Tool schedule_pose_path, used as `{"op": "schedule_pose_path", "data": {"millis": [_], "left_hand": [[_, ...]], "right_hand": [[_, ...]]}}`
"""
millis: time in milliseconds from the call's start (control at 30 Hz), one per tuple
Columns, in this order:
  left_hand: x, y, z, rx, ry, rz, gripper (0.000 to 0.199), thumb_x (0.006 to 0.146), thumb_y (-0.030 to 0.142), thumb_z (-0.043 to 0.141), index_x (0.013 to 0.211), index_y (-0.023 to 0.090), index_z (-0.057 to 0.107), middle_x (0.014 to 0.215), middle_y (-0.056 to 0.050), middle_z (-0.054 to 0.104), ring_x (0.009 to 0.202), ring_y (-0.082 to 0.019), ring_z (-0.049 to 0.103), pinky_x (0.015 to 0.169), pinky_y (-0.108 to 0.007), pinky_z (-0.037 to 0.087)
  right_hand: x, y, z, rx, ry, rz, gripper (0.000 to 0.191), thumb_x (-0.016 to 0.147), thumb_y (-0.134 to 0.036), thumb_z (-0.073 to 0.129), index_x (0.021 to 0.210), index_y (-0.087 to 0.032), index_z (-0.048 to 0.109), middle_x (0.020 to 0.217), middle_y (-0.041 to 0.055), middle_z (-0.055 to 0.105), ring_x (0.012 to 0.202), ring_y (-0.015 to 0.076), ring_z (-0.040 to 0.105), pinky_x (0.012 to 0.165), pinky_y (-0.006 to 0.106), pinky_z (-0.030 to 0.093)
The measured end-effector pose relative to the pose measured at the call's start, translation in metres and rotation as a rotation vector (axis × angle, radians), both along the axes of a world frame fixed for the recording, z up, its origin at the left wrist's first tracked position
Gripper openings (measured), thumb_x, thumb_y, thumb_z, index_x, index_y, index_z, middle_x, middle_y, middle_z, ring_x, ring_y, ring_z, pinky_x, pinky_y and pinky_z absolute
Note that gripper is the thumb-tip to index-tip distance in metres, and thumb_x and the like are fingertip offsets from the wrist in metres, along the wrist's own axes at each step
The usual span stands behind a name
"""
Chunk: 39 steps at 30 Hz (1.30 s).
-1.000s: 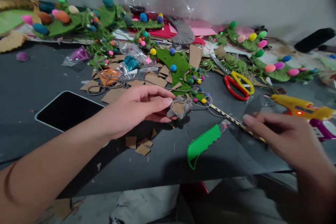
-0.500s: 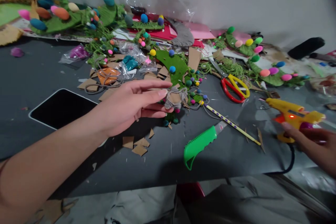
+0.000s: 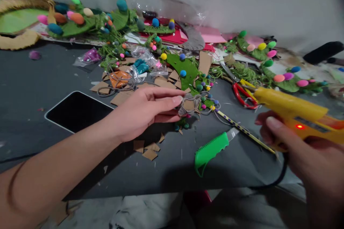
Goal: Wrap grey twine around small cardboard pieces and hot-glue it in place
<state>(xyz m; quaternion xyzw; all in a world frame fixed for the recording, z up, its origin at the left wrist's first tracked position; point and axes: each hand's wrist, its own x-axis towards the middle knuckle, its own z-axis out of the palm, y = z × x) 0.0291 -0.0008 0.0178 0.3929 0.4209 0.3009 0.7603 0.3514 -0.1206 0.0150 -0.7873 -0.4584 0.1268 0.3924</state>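
Observation:
Between the thumb and fingers of my left hand [image 3: 156, 109] is a small cardboard piece wrapped in grey yarn [image 3: 190, 105], its brown middle showing. My right hand [image 3: 303, 157] grips a yellow hot glue gun [image 3: 292, 109] with a glowing red light, its nozzle pointing left above the scissors. Under the glue gun a black cord [image 3: 281, 175] runs down to the table. A green utility knife [image 3: 212, 152] with its blade out lies between my hands, beside a yellow patterned pencil [image 3: 244, 132]. Green felt with small coloured balls [image 3: 205, 102] sits just behind the wrapped piece.
Red-and-yellow scissors [image 3: 242, 93] lie right of centre. A phone [image 3: 77, 111] rests beyond my left forearm. Cardboard scraps [image 3: 149, 154] are near the front edge. Green felt leaves with coloured balls [image 3: 77, 25], plastic bags [image 3: 145, 55] and a grey felt crescent [image 3: 195, 39] line the back.
My right hand has lifted the glue gun and brought it left, nearer the camera. The left hand still holds the wrapped piece; the whole view has shifted slightly.

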Motion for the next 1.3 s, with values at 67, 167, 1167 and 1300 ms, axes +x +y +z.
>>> {"op": "schedule_pose_path", "data": {"millis": [67, 167, 1167, 1300], "left_hand": [[0.001, 0.0, -0.001, 0.001, 0.005, 0.004, 0.018, 0.084, 0.026, 0.085, 0.102, 0.025, 0.084, 0.093, 0.0, 0.076, 0.075, -0.008, 0.071, 0.077, -0.022, 0.069], [0.001, 0.0, -0.002, 0.018, -0.005, -0.003, 0.017, 0.085, 0.027, 0.084, 0.102, 0.025, 0.085, 0.089, 0.0, 0.075, 0.075, -0.008, 0.071, 0.078, -0.022, 0.069], [0.001, 0.001, -0.005, 0.083, 0.017, -0.003, 0.015, 0.083, 0.031, 0.086, 0.098, 0.027, 0.084, 0.09, 0.002, 0.081, 0.073, -0.008, 0.074, 0.073, -0.017, 0.066], [0.0, 0.0, -0.004, 0.081, 0.026, -0.002, 0.015, 0.083, 0.031, 0.086, 0.098, 0.027, 0.084, 0.09, 0.002, 0.081, 0.073, -0.008, 0.074, 0.074, -0.018, 0.066]], "right_hand": [[-0.029, 0.001, 0.002, -0.092, 0.046, 0.168, 0.04, 0.074, -0.059, 0.081, 0.093, -0.024, 0.077, 0.082, 0.0056, 0.077, 0.074, 0.0236, 0.073, 0.059, 0.03, 0.062], [-0.057, 0.004, 0.005, -0.166, -0.012, 0.34, 0.041, 0.079, -0.062, 0.076, 0.101, -0.028, 0.08, 0.096, 0.0037, 0.081, 0.087, 0.0273, 0.077, 0.072, 0.036, 0.068], [-0.077, 0.017, 0.002, -0.151, -0.058, 0.512, 0.032, 0.091, -0.058, 0.064, 0.097, -0.031, 0.081, 0.058, -0.0015, 0.064, 0.051, 0.0197, 0.065, 0.061, 0.037, 0.066], [-0.077, 0.017, 0.002, -0.172, -0.065, 0.495, 0.035, 0.091, -0.06, 0.064, 0.092, -0.029, 0.08, 0.057, -0.0011, 0.064, 0.048, 0.0184, 0.063, 0.052, 0.033, 0.062]]}}
